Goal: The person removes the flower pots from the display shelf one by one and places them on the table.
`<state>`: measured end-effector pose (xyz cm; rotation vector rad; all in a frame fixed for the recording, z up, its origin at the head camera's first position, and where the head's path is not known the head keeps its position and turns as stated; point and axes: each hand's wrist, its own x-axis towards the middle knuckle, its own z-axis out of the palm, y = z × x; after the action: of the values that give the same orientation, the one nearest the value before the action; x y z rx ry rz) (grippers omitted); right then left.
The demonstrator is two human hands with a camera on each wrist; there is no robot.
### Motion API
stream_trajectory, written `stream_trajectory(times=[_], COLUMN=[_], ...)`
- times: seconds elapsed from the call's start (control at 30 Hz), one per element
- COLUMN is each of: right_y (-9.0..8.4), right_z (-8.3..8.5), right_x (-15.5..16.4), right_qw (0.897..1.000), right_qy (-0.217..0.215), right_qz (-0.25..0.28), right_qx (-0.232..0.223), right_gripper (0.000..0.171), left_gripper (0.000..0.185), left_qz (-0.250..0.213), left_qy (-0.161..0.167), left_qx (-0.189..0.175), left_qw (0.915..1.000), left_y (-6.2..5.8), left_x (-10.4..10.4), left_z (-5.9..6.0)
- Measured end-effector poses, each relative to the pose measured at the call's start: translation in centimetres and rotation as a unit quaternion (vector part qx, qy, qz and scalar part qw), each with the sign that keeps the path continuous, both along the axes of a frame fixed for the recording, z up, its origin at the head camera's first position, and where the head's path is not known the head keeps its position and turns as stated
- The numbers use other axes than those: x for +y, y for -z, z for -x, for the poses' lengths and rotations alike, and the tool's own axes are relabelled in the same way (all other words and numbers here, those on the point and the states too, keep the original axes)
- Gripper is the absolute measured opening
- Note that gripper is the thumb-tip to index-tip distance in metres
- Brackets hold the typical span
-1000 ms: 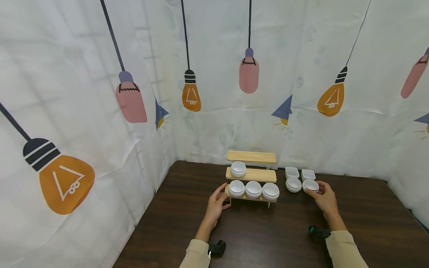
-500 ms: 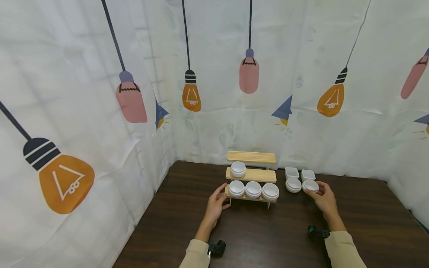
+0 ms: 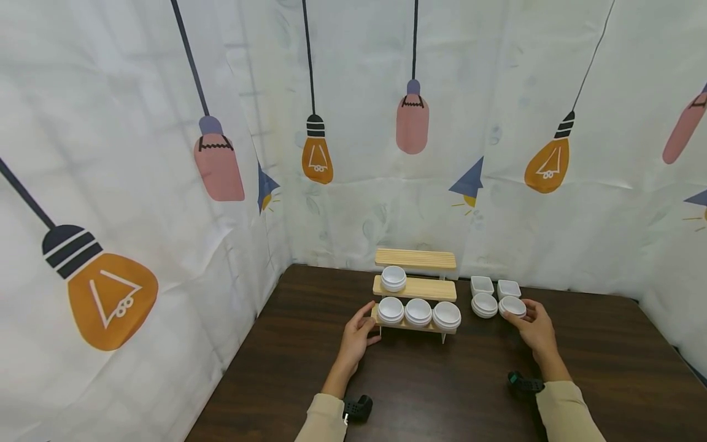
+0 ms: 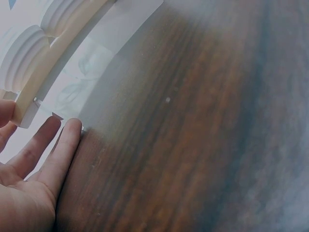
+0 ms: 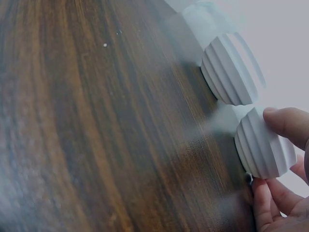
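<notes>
A three-tier wooden rack (image 3: 415, 288) stands at the back of the dark table (image 3: 431, 393). Its bottom tier holds three white ribbed bowls (image 3: 418, 312), the middle tier one bowl (image 3: 393, 278). My left hand (image 3: 359, 336) rests at the rack's left end, thumb and fingers touching the bottom shelf (image 4: 29, 104). To the right sit two round ribbed bowls and two square white dishes (image 3: 482, 285). My right hand (image 3: 533, 328) pinches the right round bowl (image 3: 512, 306) (image 5: 264, 149) between thumb and fingers. The other round bowl (image 5: 229, 70) sits beside it.
A white curtain with printed light bulbs (image 3: 411, 123) closes in the table at the back and left. Dark bare wood (image 3: 436, 374) spreads in front of the rack. Black wrist straps (image 3: 358, 407) show on both sleeves.
</notes>
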<state>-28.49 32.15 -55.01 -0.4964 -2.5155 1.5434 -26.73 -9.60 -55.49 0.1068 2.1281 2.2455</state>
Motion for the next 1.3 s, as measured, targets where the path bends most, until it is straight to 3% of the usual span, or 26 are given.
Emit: stream_trajectory(times=[0.57,0.9,1.1,1.3], right_y=[-0.9,-3.5,-5.3,-6.4], right_z=[-1.2,-2.5,-3.2,-3.4], right_x=[-0.2,-1.5,-3.2,-5.1], right_qw=[1.000,0.997,0.995,0.993], right_qy=[0.020,0.061,0.045,-0.005], right_qz=[0.017,-0.016,-0.027,-0.027], right_qx=[-0.004,0.051,0.083,0.117], right_gripper=[0.078,0.064,0.057,0.053], left_gripper=[0.047,0.048,0.048,0.047], left_qz=[-0.002,-0.006,-0.005,-0.005], left_qy=[0.002,0.007,0.003,0.003], left_qx=[0.002,0.011,0.001,-0.001], left_qw=[1.0000,0.9999,1.0000,1.0000], left_y=[-0.2,0.0,-0.1,-0.1], left_x=[0.0,0.0,0.0,0.0], left_z=[-0.2,-0.1,-0.1,0.0])
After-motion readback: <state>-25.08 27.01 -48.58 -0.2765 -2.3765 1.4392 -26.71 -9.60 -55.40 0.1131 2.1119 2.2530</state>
